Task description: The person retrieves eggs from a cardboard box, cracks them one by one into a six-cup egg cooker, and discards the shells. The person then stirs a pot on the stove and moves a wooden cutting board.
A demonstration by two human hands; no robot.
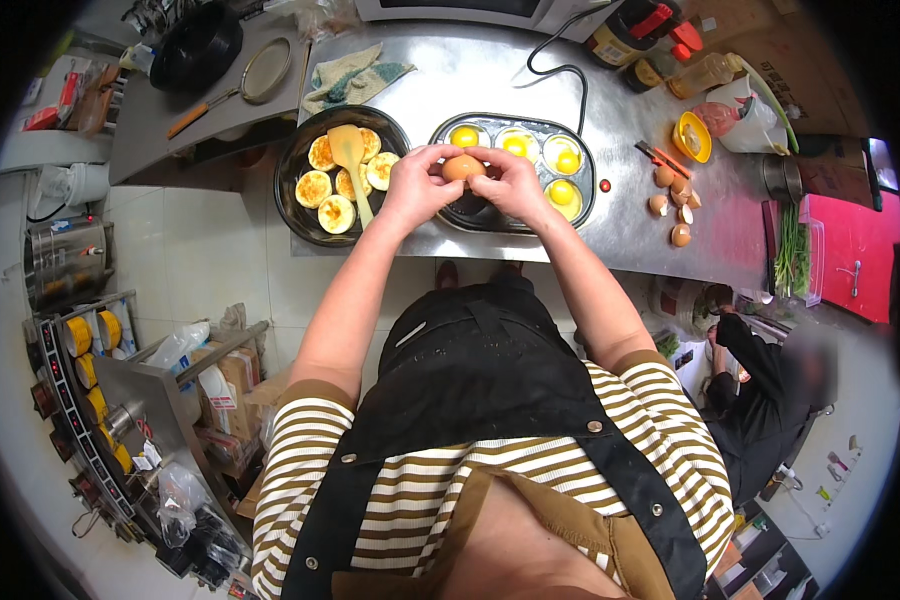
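Between the fingertips of my left hand (pixel 424 187) and my right hand (pixel 511 186) is a brown egg (pixel 463 168), gripped from both sides. Below it lies a black electric egg pan (pixel 495 219) with round wells. Raw eggs with whole yolks show in several wells, such as the egg at the lower right (pixel 562 193). My hands cover part of the pan. To the left, a round black pan (pixel 285 202) holds several browned egg rounds (pixel 337 214). A yellowish spatula (pixel 347 146) lies across them, its handle over the near rim.
Cracked eggshells (pixel 680 235) and an orange-handled knife (pixel 669 163) lie on the steel counter (pixel 630 247). A yellow bowl (pixel 691 142), sauce bottles (pixel 701 75), a cloth (pixel 352 79) and a power cord (pixel 585 90) surround the pans. A co-worker in black (pixel 750 382) is at right.
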